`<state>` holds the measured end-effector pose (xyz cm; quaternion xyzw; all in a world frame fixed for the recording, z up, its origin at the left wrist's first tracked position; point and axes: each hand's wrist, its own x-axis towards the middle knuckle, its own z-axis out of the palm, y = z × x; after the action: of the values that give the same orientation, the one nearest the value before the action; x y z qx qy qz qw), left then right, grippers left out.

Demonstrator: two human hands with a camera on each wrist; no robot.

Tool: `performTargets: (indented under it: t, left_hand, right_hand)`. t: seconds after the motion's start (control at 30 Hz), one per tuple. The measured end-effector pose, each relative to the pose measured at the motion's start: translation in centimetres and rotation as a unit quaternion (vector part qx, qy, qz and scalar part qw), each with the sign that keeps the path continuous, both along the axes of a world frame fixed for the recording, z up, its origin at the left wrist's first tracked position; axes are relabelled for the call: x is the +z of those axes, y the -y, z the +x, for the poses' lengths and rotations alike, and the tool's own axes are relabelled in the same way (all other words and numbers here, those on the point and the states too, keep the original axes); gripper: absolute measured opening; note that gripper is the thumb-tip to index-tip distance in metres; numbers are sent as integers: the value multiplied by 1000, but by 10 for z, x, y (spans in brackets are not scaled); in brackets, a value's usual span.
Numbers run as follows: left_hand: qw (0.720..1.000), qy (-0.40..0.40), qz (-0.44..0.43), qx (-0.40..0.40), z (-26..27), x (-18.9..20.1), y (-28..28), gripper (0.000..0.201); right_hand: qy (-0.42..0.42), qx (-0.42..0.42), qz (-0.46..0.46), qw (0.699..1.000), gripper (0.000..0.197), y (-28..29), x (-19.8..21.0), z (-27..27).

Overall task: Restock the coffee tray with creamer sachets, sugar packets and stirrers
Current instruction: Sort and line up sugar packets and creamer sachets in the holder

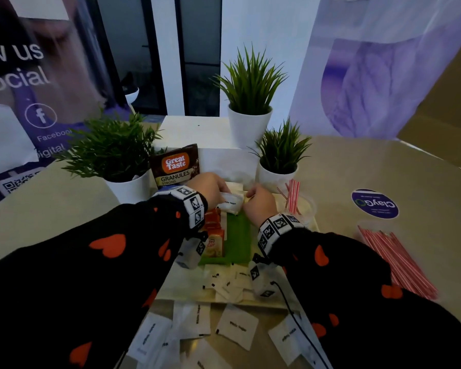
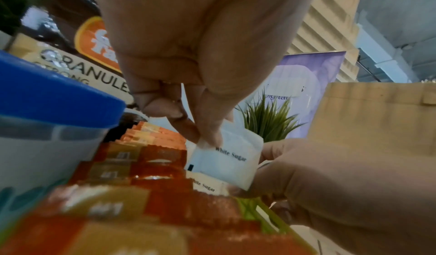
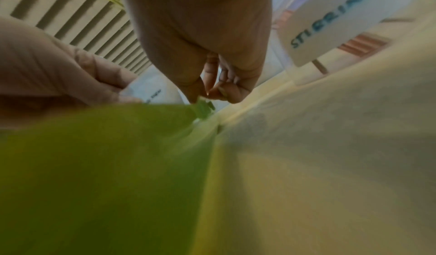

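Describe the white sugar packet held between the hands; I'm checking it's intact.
The small white paper sugar packet, printed "White Sugar" in black with a dark mark at one corner, looks sealed and slightly creased. The left hand pinches its top edge; the right hand touches its other side. It hangs tilted above another such packet.

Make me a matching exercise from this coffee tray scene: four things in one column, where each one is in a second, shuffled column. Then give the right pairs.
Things
1. sugar packet
2. creamer sachets
3. bundle of stirrers
4. coffee pouch

Places
A. lying on the table, right of the tray
B. standing behind the left hand
C. pinched by the left hand, the right hand close beside it
D. packed in a row beside the green compartment

Pairs: 1-C, 2-D, 3-A, 4-B
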<state>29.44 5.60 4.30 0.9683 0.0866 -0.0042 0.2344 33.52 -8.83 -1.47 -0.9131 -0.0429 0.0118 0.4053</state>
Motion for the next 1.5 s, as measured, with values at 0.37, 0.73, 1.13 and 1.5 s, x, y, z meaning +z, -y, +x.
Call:
performTargets:
  t: [0.37, 0.73, 1.13, 1.5]
  left_hand:
    - [987, -47, 151, 2, 31, -19, 19, 17]
    - [993, 15, 114, 13, -13, 31, 26, 26]
    - [961, -242, 119, -65, -102, 2, 50, 30]
    - [951, -227, 205, -41, -131, -13, 67, 59]
  right_hand:
    - [-60, 91, -33, 993, 25, 40, 17, -25]
    - [-177, 219, -258, 924, 57, 58, 29, -80]
    - [-152, 227, -269, 924, 49, 65, 27, -111]
    - [-106, 159, -114, 975, 14, 94, 40, -110]
